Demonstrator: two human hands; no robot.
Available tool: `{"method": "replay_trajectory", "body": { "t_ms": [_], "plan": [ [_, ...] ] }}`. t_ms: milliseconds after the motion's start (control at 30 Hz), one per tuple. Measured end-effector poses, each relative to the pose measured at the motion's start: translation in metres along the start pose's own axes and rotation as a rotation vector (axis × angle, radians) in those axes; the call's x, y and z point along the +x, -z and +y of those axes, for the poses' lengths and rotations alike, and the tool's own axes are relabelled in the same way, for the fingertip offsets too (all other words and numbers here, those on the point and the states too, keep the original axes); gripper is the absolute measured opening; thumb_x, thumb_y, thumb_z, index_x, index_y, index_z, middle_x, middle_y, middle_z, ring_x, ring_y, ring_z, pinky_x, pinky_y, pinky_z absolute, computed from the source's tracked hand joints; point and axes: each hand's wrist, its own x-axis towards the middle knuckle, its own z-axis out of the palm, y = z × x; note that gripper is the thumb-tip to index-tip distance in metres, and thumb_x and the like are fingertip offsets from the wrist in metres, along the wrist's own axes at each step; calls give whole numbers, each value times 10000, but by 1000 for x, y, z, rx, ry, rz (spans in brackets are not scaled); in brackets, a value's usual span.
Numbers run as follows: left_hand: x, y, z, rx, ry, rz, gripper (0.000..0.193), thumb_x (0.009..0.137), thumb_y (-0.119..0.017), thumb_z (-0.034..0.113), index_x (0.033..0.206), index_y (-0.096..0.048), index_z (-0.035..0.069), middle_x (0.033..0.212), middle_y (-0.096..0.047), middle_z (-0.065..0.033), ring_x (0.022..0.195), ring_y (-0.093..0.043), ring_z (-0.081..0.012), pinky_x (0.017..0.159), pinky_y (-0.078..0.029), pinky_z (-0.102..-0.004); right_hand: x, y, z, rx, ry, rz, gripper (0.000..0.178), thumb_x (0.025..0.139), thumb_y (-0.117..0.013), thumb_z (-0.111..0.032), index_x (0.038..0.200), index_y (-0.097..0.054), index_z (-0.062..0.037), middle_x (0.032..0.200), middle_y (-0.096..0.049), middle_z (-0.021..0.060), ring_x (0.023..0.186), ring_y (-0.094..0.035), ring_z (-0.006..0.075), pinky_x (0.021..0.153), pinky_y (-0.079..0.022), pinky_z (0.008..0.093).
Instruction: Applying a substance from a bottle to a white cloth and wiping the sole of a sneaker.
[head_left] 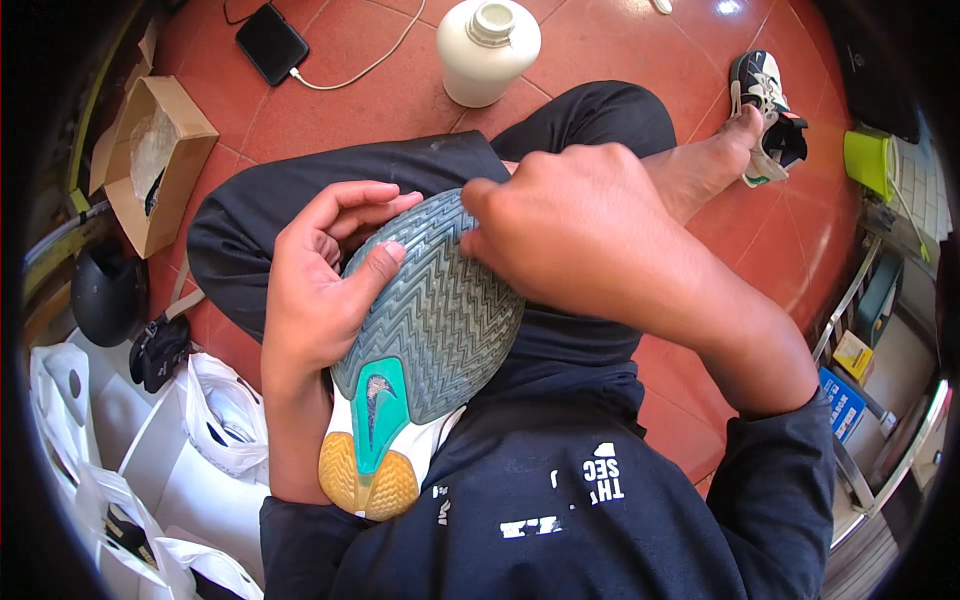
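Note:
A sneaker lies sole up over my lap, its toe pointing away from me. The sole has grey zigzag tread, a teal middle patch and a tan heel. My left hand wraps the left side of the sneaker, thumb on the tread and fingers curled at its far edge. Over the right side of the toe, my right hand is closed, its thumb and finger tips at the tread. Whatever those fingers may pinch is hidden from view.
Beyond my crossed legs stands a cream plastic jug. A black phone with a white cable lies on the red tiles. To the left are an open cardboard box and white plastic bags. Another sneaker rests by my bare foot.

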Motion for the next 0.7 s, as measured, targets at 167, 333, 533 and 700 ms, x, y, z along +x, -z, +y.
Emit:
{"method": "replay_trajectory", "body": {
  "t_ms": [167, 333, 533, 700],
  "plan": [
    [0, 0, 0, 31, -3, -5, 367, 808, -612, -86, 1162, -517, -57, 1154, -629, -190, 1086, -602, -194, 966, -455, -300, -8, -5, -10, 10, 92, 92, 117, 707, -622, -168, 688, -682, -69, 640, -661, 122, 625, -692, 273, 505, -537, 368],
    [3, 0, 3, 42, 3, 1, 364, 809, -612, -82, 1159, -517, -59, 1160, -626, -194, 1087, -603, -198, 970, -449, -302, -4, -1, -2, 40, 6, 15, 184, 766, -632, -243, 772, -658, -61, 648, -649, 133, 631, -677, 313, 516, -527, 411],
    [1, -1, 4, 18, -4, 6, 358, 819, -611, -67, 1164, -517, -64, 1160, -624, -195, 1095, -599, -204, 983, -441, -313, -4, 1, 8, 129, -74, 66, 270, 821, -654, -324, 843, -605, -60, 649, -632, 130, 623, -647, 345, 535, -505, 445],
    [1, -2, 7, 23, 1, 0, 336, 822, -610, -59, 1148, -531, -68, 1156, -624, -189, 1100, -596, -207, 993, -433, -320, 1, -4, 49, 401, -166, 483, 228, 806, -712, -205, 738, -585, -28, 586, -548, 131, 518, -571, 265, 499, -431, 363]
  ]
}}
